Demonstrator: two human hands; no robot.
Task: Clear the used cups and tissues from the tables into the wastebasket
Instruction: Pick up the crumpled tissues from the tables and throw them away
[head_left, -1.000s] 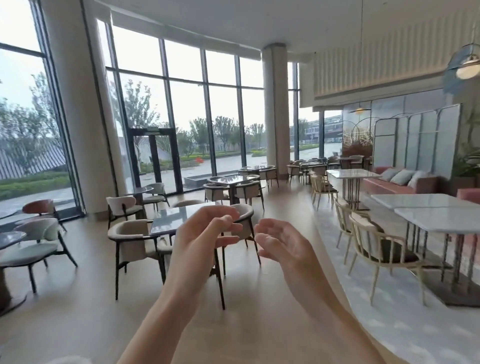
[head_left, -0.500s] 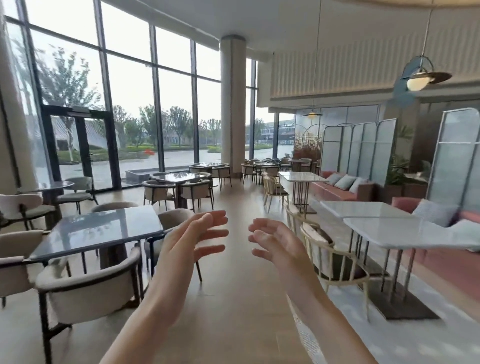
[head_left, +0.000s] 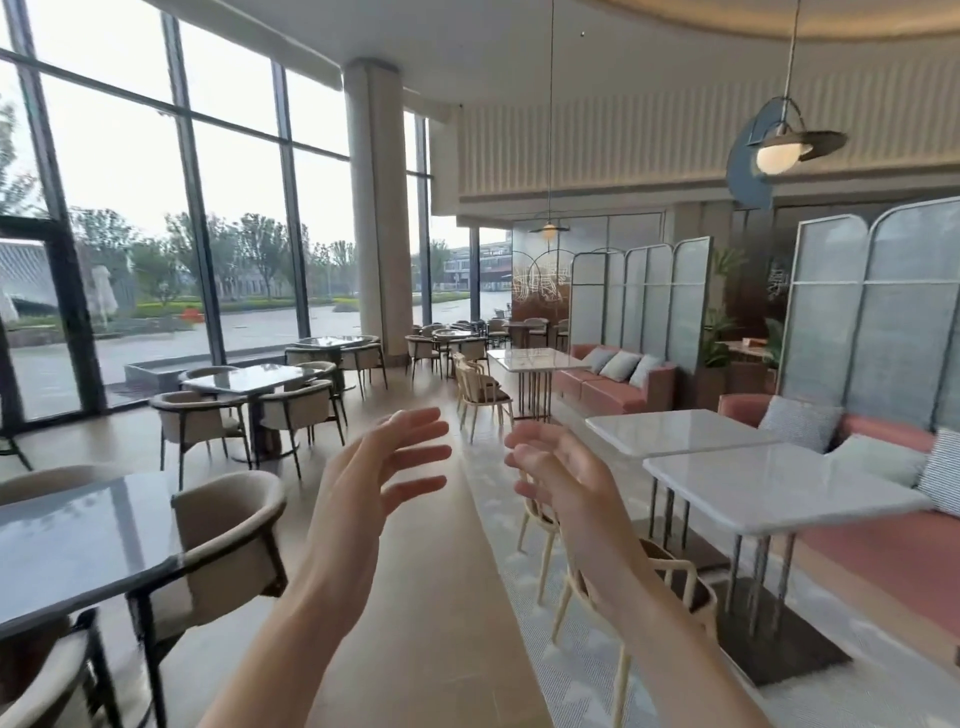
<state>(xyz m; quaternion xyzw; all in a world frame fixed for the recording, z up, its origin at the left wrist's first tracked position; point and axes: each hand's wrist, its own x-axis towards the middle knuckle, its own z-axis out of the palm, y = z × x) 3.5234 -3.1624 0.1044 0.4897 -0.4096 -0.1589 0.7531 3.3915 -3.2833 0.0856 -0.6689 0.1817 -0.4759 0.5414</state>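
**Empty-handed and turning toward the sofa side**

Both hands are raised in the aisle with nothing in them. The left hand has its fingers spread and nearly straight, palm facing inward. The right hand is relaxed, its fingers loosely bent toward the left one. The two are near each other but apart.

Over the last second the view has swung to the right. The glass door that stood ahead has slid out to about nine o'clock, and the white marble tables with the pink sofa have come in at two to three o'clock. The dark table and its padded chair now sit close at eight o'clock. The hands have kept much the same pose throughout.

My reading is that the person is scanning the room for things to clear, with no pickup begun. No cup, tissue or wastebasket shows anywhere; the dark table and the marble tops look bare from here, so the search likely goes on toward the far tables at twelve o'clock.

No brand, label or legible writing is visible. The decorative panel far back is too small to read.
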